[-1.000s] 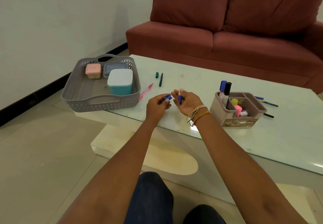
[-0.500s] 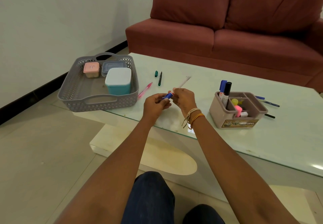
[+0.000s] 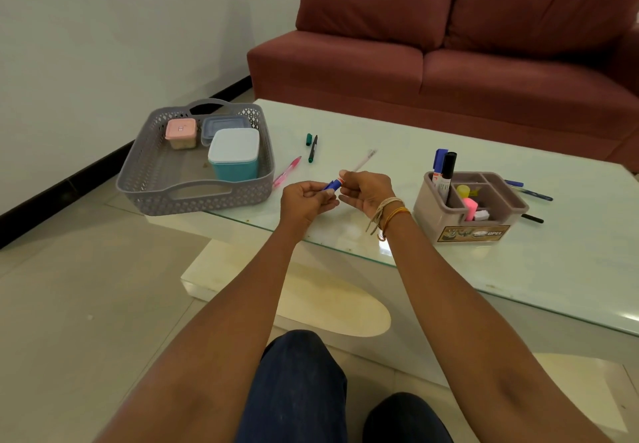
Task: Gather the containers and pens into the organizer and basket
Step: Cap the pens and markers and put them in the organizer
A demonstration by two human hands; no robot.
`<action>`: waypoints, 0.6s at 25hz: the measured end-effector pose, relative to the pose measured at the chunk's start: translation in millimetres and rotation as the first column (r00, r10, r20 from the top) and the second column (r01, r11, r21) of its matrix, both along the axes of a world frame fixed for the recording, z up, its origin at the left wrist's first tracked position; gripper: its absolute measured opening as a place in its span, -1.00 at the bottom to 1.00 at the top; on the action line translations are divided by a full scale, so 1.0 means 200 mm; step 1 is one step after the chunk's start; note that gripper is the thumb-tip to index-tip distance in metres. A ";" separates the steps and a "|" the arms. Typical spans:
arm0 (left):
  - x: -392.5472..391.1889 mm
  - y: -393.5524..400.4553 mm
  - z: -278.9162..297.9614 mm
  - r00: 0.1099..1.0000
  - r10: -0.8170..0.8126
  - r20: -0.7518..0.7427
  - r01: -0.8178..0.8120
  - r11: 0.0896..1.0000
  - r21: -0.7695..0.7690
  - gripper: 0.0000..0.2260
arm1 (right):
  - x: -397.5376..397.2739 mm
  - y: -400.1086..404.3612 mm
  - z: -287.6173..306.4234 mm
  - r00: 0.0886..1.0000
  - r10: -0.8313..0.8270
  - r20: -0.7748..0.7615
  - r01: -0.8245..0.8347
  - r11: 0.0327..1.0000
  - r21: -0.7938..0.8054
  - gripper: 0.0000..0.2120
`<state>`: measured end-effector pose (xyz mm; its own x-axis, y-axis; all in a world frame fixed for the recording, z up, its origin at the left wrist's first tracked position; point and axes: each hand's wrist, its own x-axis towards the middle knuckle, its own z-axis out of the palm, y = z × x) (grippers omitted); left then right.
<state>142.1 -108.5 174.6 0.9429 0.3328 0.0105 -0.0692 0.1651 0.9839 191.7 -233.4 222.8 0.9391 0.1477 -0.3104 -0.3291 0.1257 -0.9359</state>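
Both of our hands are closing on one pen (image 3: 349, 174) above the near edge of the table: our left hand (image 3: 306, 198) is pinching its blue cap (image 3: 332, 185) between thumb and fingers, and our right hand (image 3: 366, 190) is curling round the pale barrel, whose far end is pointing away toward the sofa. We cannot tell whether the cap is fully seated on the pen.

We are sitting at a low glass-topped table (image 3: 484, 262) that is resting on a cream base over a pale tiled floor (image 3: 86, 304). A dark red sofa (image 3: 449, 62) is standing just behind the table, and a plain white wall (image 3: 121, 27) with a black skirting strip is running along our left.

At the table's left end a grey basket (image 3: 193, 197) is holding three containers: a pink-lidded one (image 3: 181, 133), a flat grey-blue one (image 3: 224, 126) and a teal one with a white lid (image 3: 234, 155). A pink pen (image 3: 287, 173) is lying just beside the basket, and a green pen (image 3: 313, 148) with its cap (image 3: 308, 139) off is lying a little farther back.

To our right a beige organizer (image 3: 473, 231) is holding two upright markers (image 3: 444, 173), a yellow item and a pink one. Blue pens (image 3: 529, 192) and a black pen (image 3: 532, 218) are lying on the glass beside its far side.
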 end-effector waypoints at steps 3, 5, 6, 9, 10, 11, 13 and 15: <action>0.01 -0.03 0.03 0.999 -0.019 -0.051 0.029 0.981 0.192 -0.82 | -0.02 -0.02 -0.02 1.000 -0.011 -0.026 0.011 1.000 0.023 -0.84; 0.00 -0.06 0.05 0.995 -0.015 -0.104 0.048 0.945 0.322 -0.76 | -0.03 -0.02 -0.04 0.999 -0.044 -0.019 0.042 0.997 -0.058 -0.76; -0.01 -0.07 0.06 0.994 -0.011 -0.110 0.048 0.937 0.347 -0.73 | -0.04 -0.02 -0.03 0.998 -0.056 -0.020 0.054 0.995 -0.089 -0.78; -0.03 -0.10 0.09 0.998 0.006 -0.063 0.022 0.899 0.437 -0.65 | -0.08 -0.05 0.01 0.997 -0.048 -0.054 0.045 0.997 -0.065 -0.83; -0.04 -0.11 0.10 0.999 -0.001 -0.042 0.021 0.876 0.481 -0.63 | -0.10 -0.07 0.03 0.998 -0.045 -0.051 0.042 0.997 -0.057 -0.85; -0.05 -0.12 0.12 1.000 -0.020 -0.022 0.028 0.863 0.504 -0.61 | -0.12 -0.09 0.07 0.998 -0.052 -0.034 0.050 0.997 -0.060 -0.87; -0.07 -0.12 0.16 0.998 -0.062 -0.003 0.055 0.873 0.485 -0.58 | -0.15 -0.15 0.16 0.995 -0.073 0.064 0.082 0.987 -0.137 -0.88; -0.09 -0.13 0.18 0.997 -0.071 -0.005 0.065 0.887 0.458 -0.54 | -0.19 -0.25 0.27 0.964 -0.018 0.267 0.099 0.951 -0.293 -0.88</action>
